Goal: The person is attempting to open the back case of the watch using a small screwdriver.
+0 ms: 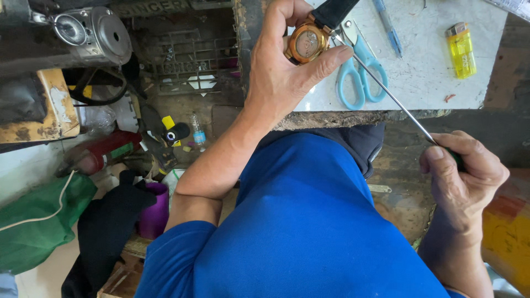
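My left hand (284, 66) grips a gold-coloured wristwatch (307, 43) with a black strap, its case back turned up toward me. My right hand (461, 171) is closed on the green handle of a thin screwdriver (386, 91). Its long metal shaft slants up and left, and the tip rests at the edge of the watch case near my left thumb. Both hands hover over the near edge of a pale worktable (430, 72).
Light blue scissors (361, 74), a blue pen (388, 25) and a yellow lighter (461, 49) lie on the worktable. At the left are a sewing machine (83, 33), a green bag (38, 221), black cloth (107, 226), a purple cup (154, 212) and small bottles.
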